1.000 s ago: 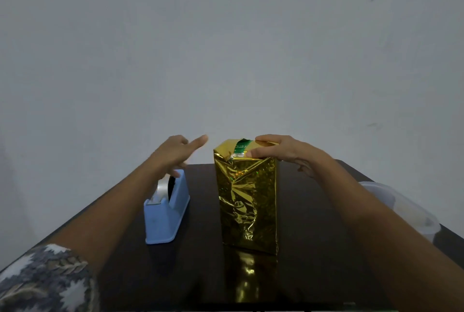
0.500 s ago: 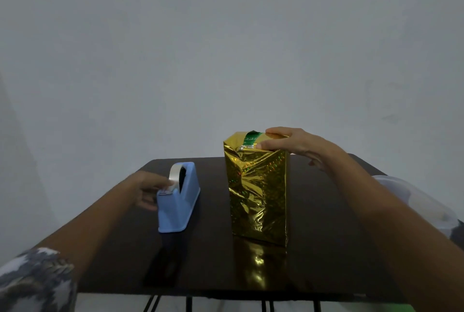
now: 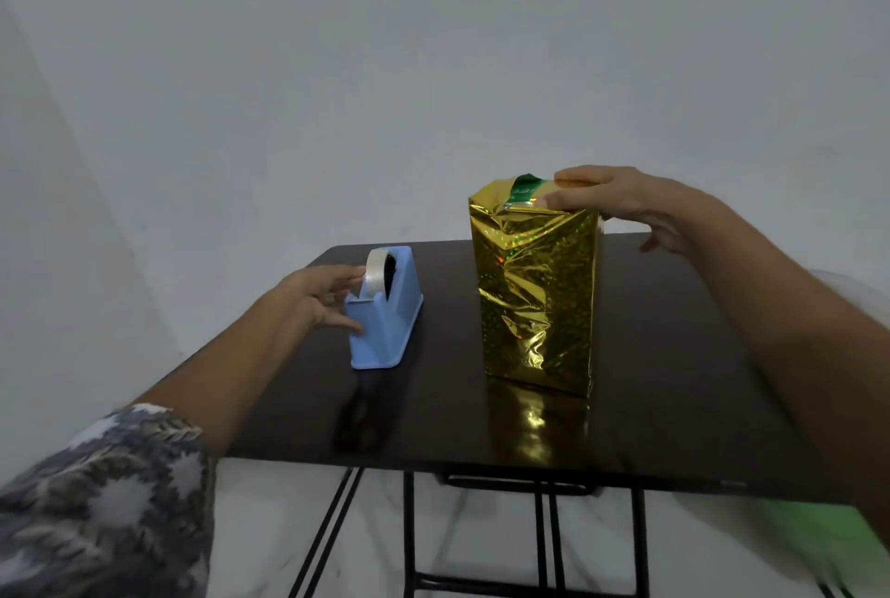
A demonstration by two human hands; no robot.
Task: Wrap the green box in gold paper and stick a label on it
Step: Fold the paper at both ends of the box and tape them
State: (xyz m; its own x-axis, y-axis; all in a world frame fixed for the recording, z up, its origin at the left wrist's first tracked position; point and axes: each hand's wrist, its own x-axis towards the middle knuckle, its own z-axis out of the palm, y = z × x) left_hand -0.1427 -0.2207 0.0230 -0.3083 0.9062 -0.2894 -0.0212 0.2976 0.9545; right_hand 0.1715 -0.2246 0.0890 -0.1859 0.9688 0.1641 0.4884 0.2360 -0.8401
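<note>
The green box stands upright on the dark table (image 3: 674,356), wrapped in crinkled gold paper (image 3: 537,289). A patch of the green box (image 3: 522,190) shows at the open top fold. My right hand (image 3: 621,202) rests on the top, its fingers pressing the gold flap down. To the left sits a blue tape dispenser (image 3: 385,323) with a roll of clear tape (image 3: 375,272). My left hand (image 3: 320,301) is at the dispenser's near end, fingers touching the tape roll and the blue body.
A pale plastic container (image 3: 857,289) shows at the right behind my right arm. The table's black metal legs (image 3: 544,544) stand below its near edge. A blurred green patch (image 3: 809,530) lies low on the right. A plain grey wall rises behind.
My left hand dropped from beside the box top down to the tape dispenser and now touches the roll. My right hand kept pressing the gold flap. The camera pulled back.
</note>
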